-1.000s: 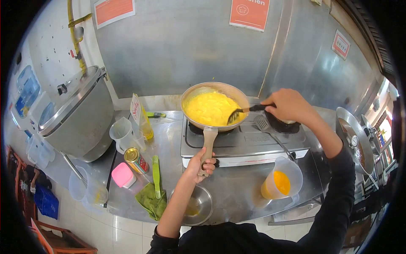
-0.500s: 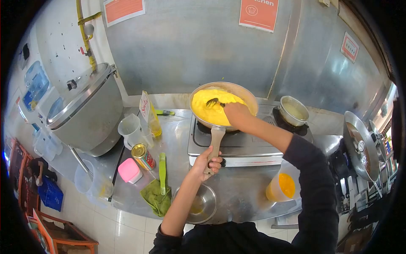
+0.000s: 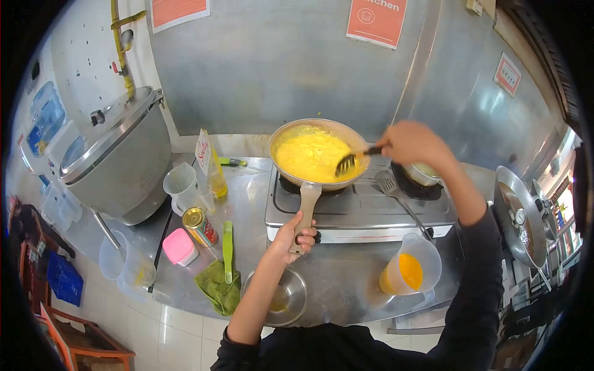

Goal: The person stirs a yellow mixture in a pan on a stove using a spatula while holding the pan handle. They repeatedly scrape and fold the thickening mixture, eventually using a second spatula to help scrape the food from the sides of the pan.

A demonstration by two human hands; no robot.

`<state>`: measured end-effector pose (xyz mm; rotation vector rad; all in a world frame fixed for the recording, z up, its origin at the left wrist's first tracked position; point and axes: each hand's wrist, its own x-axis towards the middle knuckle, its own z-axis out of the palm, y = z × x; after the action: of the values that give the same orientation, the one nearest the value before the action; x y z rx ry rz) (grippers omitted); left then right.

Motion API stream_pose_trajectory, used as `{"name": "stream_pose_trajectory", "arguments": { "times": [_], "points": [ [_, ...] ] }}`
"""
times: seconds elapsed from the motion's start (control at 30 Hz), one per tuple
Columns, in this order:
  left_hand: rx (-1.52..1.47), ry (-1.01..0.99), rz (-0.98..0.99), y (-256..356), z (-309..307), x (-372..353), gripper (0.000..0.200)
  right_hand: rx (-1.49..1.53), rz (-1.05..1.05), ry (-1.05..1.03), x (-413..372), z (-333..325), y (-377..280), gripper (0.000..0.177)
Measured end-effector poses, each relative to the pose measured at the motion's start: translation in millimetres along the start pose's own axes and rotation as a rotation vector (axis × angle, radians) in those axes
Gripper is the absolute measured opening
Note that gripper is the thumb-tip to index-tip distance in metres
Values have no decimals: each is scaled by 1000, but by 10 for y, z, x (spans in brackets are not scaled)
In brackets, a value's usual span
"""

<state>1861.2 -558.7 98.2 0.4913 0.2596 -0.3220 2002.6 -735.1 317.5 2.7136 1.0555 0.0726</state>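
My left hand point(image 3: 294, 238) is wrapped round the beige handle of a frying pan point(image 3: 276, 137) that sits on the left burner of the gas stove point(image 3: 365, 207). Soft yellow egg point(image 3: 306, 148) covers the pan's floor, lumpy in the middle. Above the stove's right side, my right hand point(image 3: 413, 145) grips the dark handle of a black slotted spatula point(image 3: 348, 164). Its head is tilted at the pan's right inner side, against the egg. A slotted metal turner point(image 3: 396, 191) lies across the stove, and a clear jug point(image 3: 411, 272) with orange-yellow liquid stands in front.
A small pot point(image 3: 423, 174) sits on the right burner, partly behind my right hand. To the left are a metal bowl point(image 3: 296, 303), green cloth point(image 3: 218, 287), pink-lidded tub point(image 3: 180, 247), can point(image 3: 199, 226), oil bottle point(image 3: 216, 179) and large lidded cooker point(image 3: 124, 173). A wok point(image 3: 520, 216) stands far right.
My right hand has moved right, from over the pan to its right side, bringing the spatula along. The egg looks more broken up. My left hand stays on the handle.
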Motion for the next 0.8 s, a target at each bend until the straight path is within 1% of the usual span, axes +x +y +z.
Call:
{"name": "stream_pose_trajectory", "arguments": {
  "times": [0.03,0.13,0.2,0.23,0.3,0.33,0.43,0.5,0.53,0.57,0.6,0.63,0.7,0.8],
  "points": [
    [-3,-2,3,-1,-4,5,34,-13,16,-38,-81,104,-72,24],
    [-50,-19,-30,-5,-14,11,35,0,-30,7,-47,625,-197,22],
    [-17,5,-4,-14,-2,13,35,98,-46,106,38,844,-289,19],
    [-16,7,-7,-18,2,19,35,100,-44,104,140,938,-311,19],
    [-2,1,10,-20,3,13,35,121,-56,219,420,1062,-340,20],
    [2,5,10,-24,0,9,35,126,-56,220,538,1085,-361,20],
    [-26,2,6,-22,-6,19,35,123,-57,215,912,1047,-360,18],
    [-15,6,6,-24,-5,22,35,84,-18,172,1127,990,-299,24],
    [-13,9,2,-29,-8,14,35,88,-15,171,1180,929,-223,24],
    [-15,6,4,-28,-5,13,36,162,-5,221,1210,856,-101,26],
    [-19,1,8,-27,0,18,36,233,4,272,1197,796,-14,28],
    [-17,0,6,-24,2,13,36,233,7,272,1106,698,6,28],
    [-12,16,2,-18,22,7,36,106,5,300,902,431,76,28],
    [-14,49,26,-36,44,-5,36,37,36,149,536,101,162,28]
  ]
}}
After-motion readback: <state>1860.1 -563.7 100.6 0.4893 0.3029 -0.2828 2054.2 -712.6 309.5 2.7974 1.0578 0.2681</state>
